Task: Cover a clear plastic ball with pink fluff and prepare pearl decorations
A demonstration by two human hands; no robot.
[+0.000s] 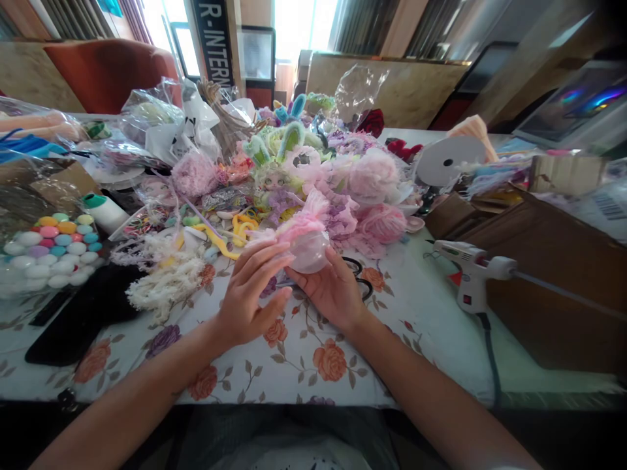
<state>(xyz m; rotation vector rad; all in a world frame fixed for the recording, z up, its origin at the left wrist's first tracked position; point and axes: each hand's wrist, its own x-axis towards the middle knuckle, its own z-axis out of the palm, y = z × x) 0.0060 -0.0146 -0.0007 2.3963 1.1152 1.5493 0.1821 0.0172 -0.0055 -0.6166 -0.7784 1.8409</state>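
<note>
Round piece in hand, pink along the top, bare below

Nearest, flower-printed tabletop (304, 388); above it, left hand (245, 303), fingers loosely spread, lightly against pink fluff (304, 226), no firm grip visible; right hand (341, 300), fingers curled round a translucent round piece (309, 257), held between the hands; fluff along its upper edge, lower face uncovered; whether attached or loose, cannot tell.

Just beside, black scissor-like handles (371, 289), partly hidden; to the right, glue gun (465, 264), lying apart, out of hand; beyond, pink yarn ball (382, 224), green-eared doll (272, 179); farther, white spool (449, 160).
</note>
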